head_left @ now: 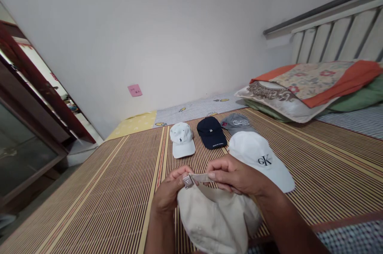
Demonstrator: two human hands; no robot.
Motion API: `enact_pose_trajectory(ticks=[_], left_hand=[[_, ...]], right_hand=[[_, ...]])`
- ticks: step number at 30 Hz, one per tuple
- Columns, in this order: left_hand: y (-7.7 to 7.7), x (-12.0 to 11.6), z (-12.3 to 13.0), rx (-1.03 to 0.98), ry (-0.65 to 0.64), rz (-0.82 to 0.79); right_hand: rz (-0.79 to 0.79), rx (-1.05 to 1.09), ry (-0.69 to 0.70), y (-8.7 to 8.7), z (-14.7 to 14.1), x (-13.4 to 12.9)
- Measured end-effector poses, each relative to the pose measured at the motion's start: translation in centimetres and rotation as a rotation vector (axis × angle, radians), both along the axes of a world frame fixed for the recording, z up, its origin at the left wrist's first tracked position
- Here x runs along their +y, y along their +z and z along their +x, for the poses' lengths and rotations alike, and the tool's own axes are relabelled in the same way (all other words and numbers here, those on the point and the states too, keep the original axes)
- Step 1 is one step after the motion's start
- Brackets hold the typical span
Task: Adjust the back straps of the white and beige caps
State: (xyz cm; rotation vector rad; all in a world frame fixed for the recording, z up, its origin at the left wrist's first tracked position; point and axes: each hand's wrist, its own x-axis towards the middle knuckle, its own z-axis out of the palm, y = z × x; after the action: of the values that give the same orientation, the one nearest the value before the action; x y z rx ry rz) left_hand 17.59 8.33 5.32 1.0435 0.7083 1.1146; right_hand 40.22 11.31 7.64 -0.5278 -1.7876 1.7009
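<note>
A beige baseball cap [215, 218] hangs between my two hands, its back strap uppermost. My left hand [170, 190] pinches the strap beside its metal buckle [188, 181]. On the other side my right hand [235, 174] is closed on the strap's other end, fingers curled at the back opening. Just beyond my right hand lies a white cap [251, 148] with black "CK" letters. Farther off sit a white cap [181, 136] with a small dark emblem, a navy cap [211, 130] and a grey cap [236, 120] with white lettering, partly covered by the CK cap.
A striped bamboo mat [119, 190] covers the bed under the caps. Folded bedding and a pillow [287, 102] are piled at the right, by a white radiator [338, 40]. A pink note [134, 90] sticks to the wall. An open doorway [66, 98] is at the left.
</note>
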Motion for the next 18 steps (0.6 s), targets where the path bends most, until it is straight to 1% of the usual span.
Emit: enact_pose_trajectory(ticks=[5, 13, 18], left_hand=[[-0.32, 0.17, -0.09, -0.041, 0.000, -0.023], [0.06, 0.10, 0.03, -0.011, -0.016, 0.009], [-0.07, 0.09, -0.04, -0.016, -0.020, 0.019]], right_hand=[[-0.081, 0.027, -0.002, 0.24, 0.16, -0.02], [-0.033, -0.042, -0.007, 0.55, 0.00, -0.18], [-0.068, -0.024, -0.008, 0.63, 0.38, -0.17]])
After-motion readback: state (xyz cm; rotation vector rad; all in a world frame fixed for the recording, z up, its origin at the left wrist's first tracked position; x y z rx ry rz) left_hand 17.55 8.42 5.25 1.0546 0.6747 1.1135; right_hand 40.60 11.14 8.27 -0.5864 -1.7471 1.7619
